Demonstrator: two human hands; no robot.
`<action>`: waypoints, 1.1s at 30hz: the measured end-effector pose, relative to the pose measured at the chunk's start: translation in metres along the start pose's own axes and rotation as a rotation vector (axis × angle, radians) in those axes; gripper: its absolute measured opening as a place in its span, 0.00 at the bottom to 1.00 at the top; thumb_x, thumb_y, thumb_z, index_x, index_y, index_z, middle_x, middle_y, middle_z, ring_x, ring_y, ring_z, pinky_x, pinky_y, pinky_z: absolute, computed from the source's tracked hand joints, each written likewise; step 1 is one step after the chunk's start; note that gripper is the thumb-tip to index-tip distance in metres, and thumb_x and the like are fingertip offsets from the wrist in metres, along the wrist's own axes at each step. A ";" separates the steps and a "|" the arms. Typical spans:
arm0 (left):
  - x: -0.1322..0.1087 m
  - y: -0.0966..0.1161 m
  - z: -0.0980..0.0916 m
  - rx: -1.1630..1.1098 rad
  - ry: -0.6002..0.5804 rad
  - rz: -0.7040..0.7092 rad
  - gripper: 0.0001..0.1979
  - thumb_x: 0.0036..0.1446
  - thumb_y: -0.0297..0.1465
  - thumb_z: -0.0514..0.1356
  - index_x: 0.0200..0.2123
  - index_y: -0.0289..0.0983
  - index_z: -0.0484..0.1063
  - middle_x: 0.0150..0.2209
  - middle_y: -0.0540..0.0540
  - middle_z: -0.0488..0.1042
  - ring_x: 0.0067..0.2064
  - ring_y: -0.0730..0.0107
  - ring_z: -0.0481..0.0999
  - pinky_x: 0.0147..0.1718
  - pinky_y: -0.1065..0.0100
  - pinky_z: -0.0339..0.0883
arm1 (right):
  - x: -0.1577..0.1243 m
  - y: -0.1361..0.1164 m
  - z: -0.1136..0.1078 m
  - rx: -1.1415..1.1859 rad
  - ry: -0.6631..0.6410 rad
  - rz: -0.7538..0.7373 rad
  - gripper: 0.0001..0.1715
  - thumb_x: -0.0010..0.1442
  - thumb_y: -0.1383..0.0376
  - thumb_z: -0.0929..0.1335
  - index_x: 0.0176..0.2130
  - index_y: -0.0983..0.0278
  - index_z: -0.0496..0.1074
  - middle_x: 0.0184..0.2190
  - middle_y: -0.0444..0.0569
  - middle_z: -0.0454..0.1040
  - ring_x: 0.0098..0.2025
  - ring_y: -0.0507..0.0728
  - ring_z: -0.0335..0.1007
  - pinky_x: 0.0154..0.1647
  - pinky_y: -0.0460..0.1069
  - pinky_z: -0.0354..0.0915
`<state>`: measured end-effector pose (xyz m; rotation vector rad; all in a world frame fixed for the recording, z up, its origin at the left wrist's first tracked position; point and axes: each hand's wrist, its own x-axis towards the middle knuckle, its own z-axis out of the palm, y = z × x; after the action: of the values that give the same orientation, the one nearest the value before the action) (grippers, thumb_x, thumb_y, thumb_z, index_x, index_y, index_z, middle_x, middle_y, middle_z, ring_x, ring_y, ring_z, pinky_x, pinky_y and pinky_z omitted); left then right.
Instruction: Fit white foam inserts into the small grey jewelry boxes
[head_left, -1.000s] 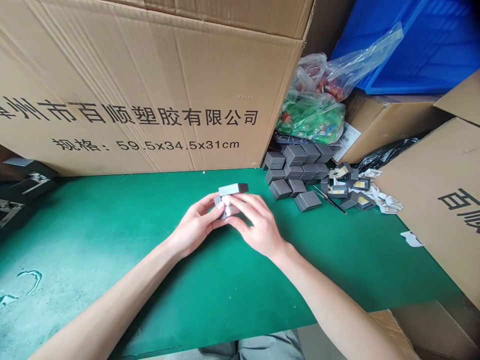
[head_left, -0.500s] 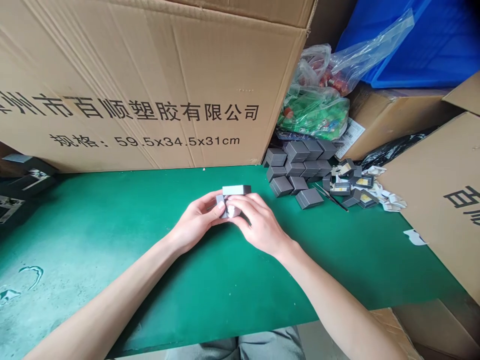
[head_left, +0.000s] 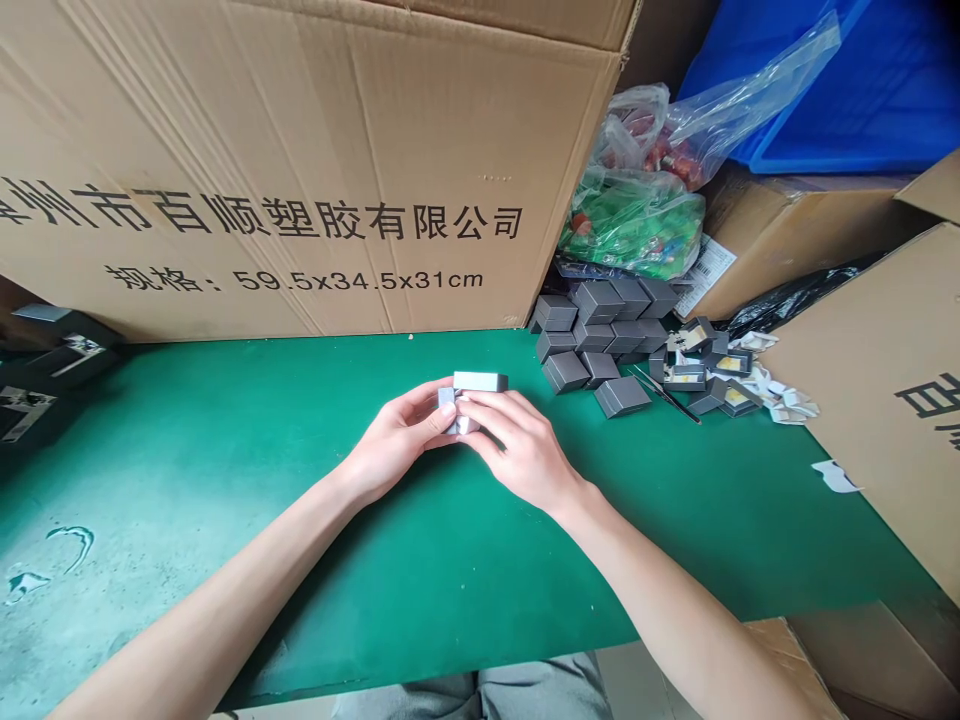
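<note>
The left hand [head_left: 403, 432] and right hand [head_left: 521, 440], both curled partly closed, grip 1 grey box [head_left: 480, 381] over the green surface [head_left: 442, 580], left of the stacked boxes [head_left: 595, 336]
</note>
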<state>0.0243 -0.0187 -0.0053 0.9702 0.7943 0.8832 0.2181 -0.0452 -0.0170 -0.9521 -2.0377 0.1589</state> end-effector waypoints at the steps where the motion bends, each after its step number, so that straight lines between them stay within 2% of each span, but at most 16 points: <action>1: 0.000 0.000 0.000 0.000 -0.003 -0.001 0.23 0.59 0.36 0.70 0.57 0.42 0.77 0.55 0.43 0.79 0.58 0.52 0.77 0.57 0.53 0.75 | 0.000 0.000 0.000 -0.004 0.007 -0.002 0.18 0.69 0.68 0.67 0.57 0.59 0.75 0.53 0.52 0.78 0.54 0.60 0.75 0.58 0.57 0.74; 8: -0.001 0.001 -0.001 0.016 -0.019 -0.012 0.21 0.60 0.37 0.69 0.56 0.43 0.77 0.55 0.44 0.79 0.59 0.53 0.76 0.57 0.54 0.75 | -0.001 -0.001 0.001 0.032 0.041 -0.013 0.21 0.69 0.70 0.67 0.60 0.59 0.73 0.53 0.53 0.78 0.56 0.58 0.76 0.61 0.53 0.73; 11: -0.001 0.000 -0.002 0.024 -0.038 -0.009 0.22 0.61 0.37 0.68 0.58 0.42 0.76 0.54 0.44 0.79 0.58 0.54 0.76 0.56 0.55 0.75 | -0.001 0.000 0.002 0.032 0.072 -0.039 0.19 0.68 0.70 0.68 0.57 0.61 0.75 0.52 0.54 0.79 0.55 0.59 0.77 0.60 0.53 0.74; 17: -0.001 -0.002 -0.001 -0.046 -0.086 -0.015 0.19 0.64 0.37 0.65 0.57 0.42 0.76 0.51 0.44 0.80 0.52 0.62 0.79 0.54 0.60 0.77 | -0.003 0.002 0.005 0.059 0.168 -0.012 0.14 0.67 0.67 0.70 0.50 0.55 0.80 0.48 0.49 0.80 0.47 0.57 0.80 0.53 0.51 0.77; 21: -0.001 0.003 0.002 -0.169 -0.036 -0.059 0.16 0.64 0.34 0.65 0.54 0.40 0.77 0.48 0.45 0.81 0.46 0.67 0.80 0.48 0.65 0.79 | 0.000 -0.003 0.003 0.036 0.218 -0.058 0.15 0.66 0.68 0.71 0.51 0.57 0.80 0.48 0.51 0.81 0.49 0.58 0.80 0.53 0.52 0.77; 24: 0.000 0.007 0.004 -0.231 -0.013 -0.077 0.14 0.64 0.34 0.65 0.51 0.38 0.78 0.48 0.43 0.81 0.47 0.67 0.80 0.47 0.65 0.79 | 0.003 -0.006 0.000 0.007 0.247 -0.074 0.15 0.67 0.68 0.69 0.52 0.59 0.79 0.48 0.53 0.81 0.51 0.59 0.79 0.54 0.54 0.76; 28: 0.000 0.010 0.004 -0.230 0.045 -0.074 0.14 0.60 0.28 0.68 0.50 0.39 0.78 0.50 0.43 0.81 0.49 0.68 0.81 0.51 0.67 0.78 | 0.003 -0.004 -0.001 0.037 0.257 0.052 0.14 0.69 0.68 0.66 0.49 0.59 0.79 0.45 0.53 0.81 0.47 0.57 0.79 0.48 0.53 0.77; 33: 0.002 0.008 0.002 -0.185 0.084 -0.091 0.15 0.60 0.23 0.67 0.50 0.38 0.78 0.51 0.42 0.82 0.51 0.66 0.82 0.51 0.68 0.78 | 0.001 0.003 0.000 0.100 0.222 0.259 0.14 0.70 0.64 0.64 0.46 0.62 0.79 0.37 0.51 0.81 0.30 0.52 0.73 0.31 0.47 0.72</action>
<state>0.0251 -0.0156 0.0023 0.7338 0.8062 0.9060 0.2197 -0.0426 -0.0177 -1.1164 -1.6852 0.2780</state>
